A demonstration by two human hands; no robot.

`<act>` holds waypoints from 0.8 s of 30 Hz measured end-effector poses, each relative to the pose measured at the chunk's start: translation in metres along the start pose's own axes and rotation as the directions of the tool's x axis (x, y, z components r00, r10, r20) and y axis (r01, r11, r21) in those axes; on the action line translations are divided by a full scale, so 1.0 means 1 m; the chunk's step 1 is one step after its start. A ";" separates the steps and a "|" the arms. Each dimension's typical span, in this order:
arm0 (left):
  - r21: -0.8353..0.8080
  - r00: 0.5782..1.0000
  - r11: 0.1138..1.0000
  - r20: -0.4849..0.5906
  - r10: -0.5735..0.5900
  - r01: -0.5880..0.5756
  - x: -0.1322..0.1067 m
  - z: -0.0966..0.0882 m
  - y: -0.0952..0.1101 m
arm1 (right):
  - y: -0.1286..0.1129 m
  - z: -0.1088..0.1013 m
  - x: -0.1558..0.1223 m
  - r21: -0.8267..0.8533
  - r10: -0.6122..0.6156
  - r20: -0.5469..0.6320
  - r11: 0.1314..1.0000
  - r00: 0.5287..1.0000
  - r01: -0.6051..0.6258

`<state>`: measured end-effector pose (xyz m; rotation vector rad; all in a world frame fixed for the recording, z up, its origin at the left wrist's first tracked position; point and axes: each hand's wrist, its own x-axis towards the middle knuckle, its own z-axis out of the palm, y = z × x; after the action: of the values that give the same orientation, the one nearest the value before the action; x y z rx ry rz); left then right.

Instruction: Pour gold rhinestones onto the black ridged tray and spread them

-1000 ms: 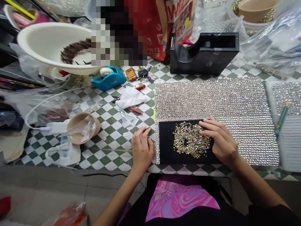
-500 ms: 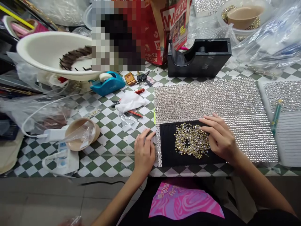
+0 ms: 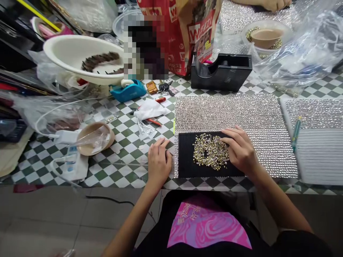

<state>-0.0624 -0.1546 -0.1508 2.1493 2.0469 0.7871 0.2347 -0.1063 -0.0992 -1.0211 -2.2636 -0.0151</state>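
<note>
On the black tray (image 3: pixel 187 157), our right hand (image 3: pixel 241 151) spreads loose rhinestones (image 3: pixel 210 154).
Fingers flat and open to level them; our left hand (image 3: pixel 158 162) rests open, empty, on the worktop (image 3: pixel 120 167).

tablecloth (image 3: pixel 118 160): green and white checks
ridged tray (image 3: pixel 186 160): black
loose stones (image 3: pixel 210 155): gold and clear, mixed
rhinestone sheet (image 3: pixel 257 114): silver, in close rows
small tape dispenser (image 3: pixel 128 91): blue
large tape dispenser (image 3: pixel 222 73): black
basin (image 3: pixel 66 53): cream white
paper bag (image 3: pixel 187 32): red with white letters
pen (image 3: pixel 295 134): green
shirt print (image 3: pixel 206 228): pink swirls on black
small bowl (image 3: pixel 91 134): light brown
</note>
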 end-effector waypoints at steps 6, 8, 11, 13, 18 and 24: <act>-0.035 0.995 0.996 -0.055 -0.086 0.084 0.001 0.001 0.000 | 0.005 0.000 -0.002 -0.006 0.022 0.001 1.000 1.000 -0.022; -0.053 0.992 0.993 -0.064 -0.105 0.102 0.002 0.001 0.000 | 0.006 0.000 -0.002 -0.002 0.033 -0.002 0.999 0.999 -0.033; -0.089 0.990 0.990 -0.071 -0.119 0.113 0.003 0.001 0.000 | 0.007 0.001 -0.003 0.010 0.039 0.001 0.999 0.999 -0.039; -0.115 0.990 0.987 -0.075 -0.122 0.113 0.004 0.000 -0.001 | 0.006 0.000 -0.004 0.019 0.038 0.005 0.999 0.999 -0.038; -0.172 0.985 0.978 -0.109 -0.135 0.115 0.005 -0.003 0.000 | 0.002 -0.010 -0.003 0.032 0.047 0.014 0.998 0.999 -0.047; -0.185 0.971 0.977 -0.191 -0.141 0.105 0.030 -0.030 0.005 | -0.010 -0.025 0.002 0.005 -0.012 -0.006 1.000 1.000 0.012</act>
<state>-0.0703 -0.1355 -0.1129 1.8984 2.0895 1.1640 0.2406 -0.1184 -0.0760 -1.0035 -2.2631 -0.0181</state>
